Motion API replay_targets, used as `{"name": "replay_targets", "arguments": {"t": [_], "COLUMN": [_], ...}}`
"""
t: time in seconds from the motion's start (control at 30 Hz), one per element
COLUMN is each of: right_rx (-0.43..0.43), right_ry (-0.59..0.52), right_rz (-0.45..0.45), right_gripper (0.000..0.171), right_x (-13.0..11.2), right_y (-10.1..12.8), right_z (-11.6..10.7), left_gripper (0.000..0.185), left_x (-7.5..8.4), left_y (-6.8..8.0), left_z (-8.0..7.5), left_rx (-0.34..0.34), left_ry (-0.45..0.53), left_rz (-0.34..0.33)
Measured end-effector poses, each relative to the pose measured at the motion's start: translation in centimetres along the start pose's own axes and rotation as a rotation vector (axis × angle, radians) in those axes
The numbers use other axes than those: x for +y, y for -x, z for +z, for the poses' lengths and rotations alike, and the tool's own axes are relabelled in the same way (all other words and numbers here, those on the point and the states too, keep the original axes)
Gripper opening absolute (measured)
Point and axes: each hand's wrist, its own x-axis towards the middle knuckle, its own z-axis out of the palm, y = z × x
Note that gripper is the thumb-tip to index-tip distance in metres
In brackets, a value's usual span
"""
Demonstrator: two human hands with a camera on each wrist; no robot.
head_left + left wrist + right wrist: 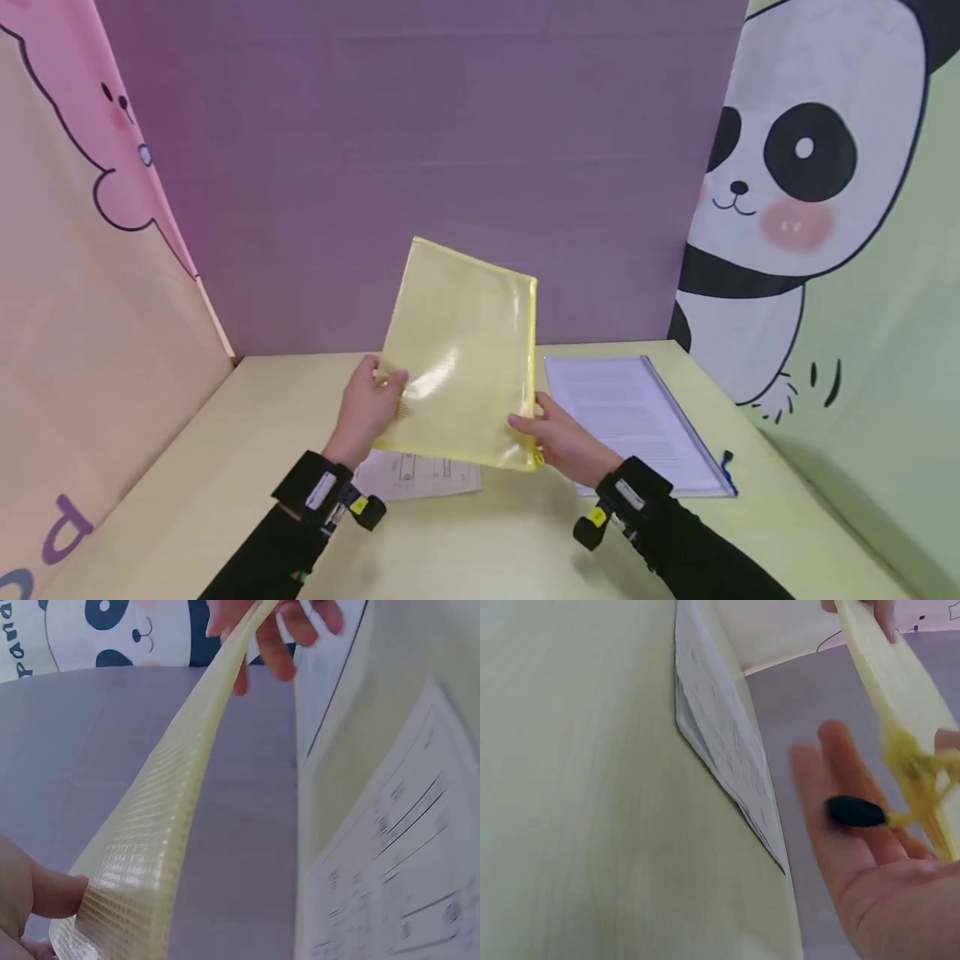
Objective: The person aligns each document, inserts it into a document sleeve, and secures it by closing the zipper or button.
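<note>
A translucent yellow mesh zip pouch (pixel 465 358) is held tilted above the pale table (pixel 225 467), with both hands at its lower end. My left hand (pixel 371 408) grips the lower left edge, thumb on the front and fingers behind. My right hand (pixel 558 437) pinches the lower right corner by the zipper side. In the right wrist view the pouch (pixel 900 682) is edge-on, and a black zipper pull (pixel 855 812) on a yellow cord lies across the right hand's fingers (pixel 840 780). The left wrist view shows the pouch's mesh (pixel 150 847) beside my left thumb (pixel 45 896).
A printed sheet (pixel 420 475) lies on the table under the pouch. A clear folder of printed pages (pixel 637 421) lies to the right, with a small blue object (pixel 727 467) at its near corner. Cartoon-printed backdrop panels wall in the table's left, back and right.
</note>
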Motion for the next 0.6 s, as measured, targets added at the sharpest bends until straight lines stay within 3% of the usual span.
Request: {"name": "replay_targets", "arguments": {"t": [0.23,0.47,0.6], "right_rx": [0.090,0.118,0.141], "right_ry": [0.168,0.285,0.389], "right_rz": [0.021,0.095,0.140], "right_gripper": [0.058,0.049,0.046], "right_x": [0.4,1.7,2.4], "right_y": [0.7,1.4,1.4], "right_z": [-0.8,-0.9,-0.5], "left_gripper": [0.041,0.061,0.062], "left_x": [-2.6,-4.4,-4.8], "left_y": [0.4,0.8,1.0], "left_z": [2.8,4.9,5.4], "left_rx": [-0.099,-0.217,-0.278], "left_ry": [0.008,-0.083,-0.164], "left_rz": [-0.097,-0.143,-0.147]}}
